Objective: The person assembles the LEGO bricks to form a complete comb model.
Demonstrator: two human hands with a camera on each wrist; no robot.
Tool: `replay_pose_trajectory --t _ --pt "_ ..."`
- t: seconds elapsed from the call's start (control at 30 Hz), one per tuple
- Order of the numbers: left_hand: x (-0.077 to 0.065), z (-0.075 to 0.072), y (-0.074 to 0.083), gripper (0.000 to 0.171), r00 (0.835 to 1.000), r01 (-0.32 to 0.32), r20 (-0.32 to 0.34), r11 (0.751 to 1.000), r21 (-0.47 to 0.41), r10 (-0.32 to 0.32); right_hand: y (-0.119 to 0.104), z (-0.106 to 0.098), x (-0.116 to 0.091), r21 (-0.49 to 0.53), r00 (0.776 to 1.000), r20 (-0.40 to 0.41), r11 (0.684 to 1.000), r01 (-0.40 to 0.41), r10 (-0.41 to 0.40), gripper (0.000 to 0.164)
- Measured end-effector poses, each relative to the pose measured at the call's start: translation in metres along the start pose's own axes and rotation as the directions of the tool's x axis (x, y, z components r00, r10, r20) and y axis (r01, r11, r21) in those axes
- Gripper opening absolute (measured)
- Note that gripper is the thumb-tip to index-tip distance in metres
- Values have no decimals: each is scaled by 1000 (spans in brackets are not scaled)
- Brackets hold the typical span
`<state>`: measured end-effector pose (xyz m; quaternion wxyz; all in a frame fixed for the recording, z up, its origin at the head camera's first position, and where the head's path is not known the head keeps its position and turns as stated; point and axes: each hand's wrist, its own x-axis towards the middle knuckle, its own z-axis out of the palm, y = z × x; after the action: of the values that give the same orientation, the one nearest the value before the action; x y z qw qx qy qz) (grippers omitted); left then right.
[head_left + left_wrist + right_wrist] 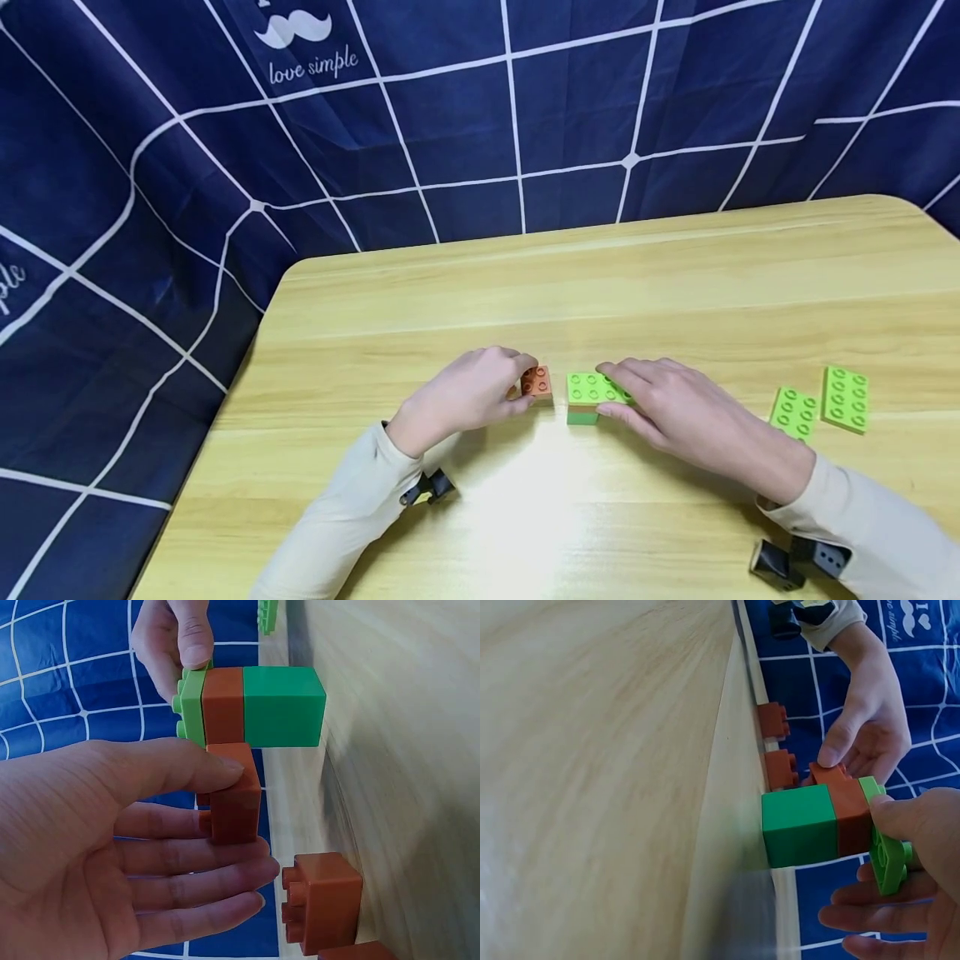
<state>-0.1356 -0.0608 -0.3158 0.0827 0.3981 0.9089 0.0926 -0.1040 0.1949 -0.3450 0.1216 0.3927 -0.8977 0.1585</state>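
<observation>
My left hand (pixel 468 392) pinches an orange building brick (pixel 236 802) between the thumb and fingers. Right beside that brick stands a small stack. Its base is a green block (pixel 285 706), with an orange brick (pixel 223 706) above and a light green studded plate (pixel 588 386) on top. The plate juts out to the right past the bricks below it. My right hand (pixel 667 404) grips this plate, thumb on its near edge and fingers on the far side. In the head view the right fingers hide the plate's right end.
Two more light green plates, one nearer (pixel 793 411) and one farther (pixel 846 398), lie on the wooden table (pixel 450 308) to the right. More orange bricks (pixel 330 904) stand beyond the left hand. A dark blue checked curtain (pixel 465 125) hangs behind the table.
</observation>
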Motion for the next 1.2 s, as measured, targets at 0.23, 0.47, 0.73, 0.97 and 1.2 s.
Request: replay_pose_trajectory --t 0.23,0.47,0.73,0.97,1.2 --pt "2 5 2 29 999 -6 32 1000 -7 6 0 1 -2 -1 1000 9 1000 5 -5 49" --pt "3 8 1 30 1000 -3 31 1000 -1 4 1 2 -2 3 1000 -9 1000 24 -24 47" --pt "4 11 1 29 999 -8 46 1000 3 8 0 2 -2 -1 1000 -6 1000 24 -24 47" --pt "3 7 2 36 1000 -5 22 1000 3 5 0 1 -3 -6 1000 15 1000 3 -3 47" --pt "0 0 2 39 999 -8 -31 1000 9 8 -1 1 -3 -1 1000 17 1000 -2 2 46"
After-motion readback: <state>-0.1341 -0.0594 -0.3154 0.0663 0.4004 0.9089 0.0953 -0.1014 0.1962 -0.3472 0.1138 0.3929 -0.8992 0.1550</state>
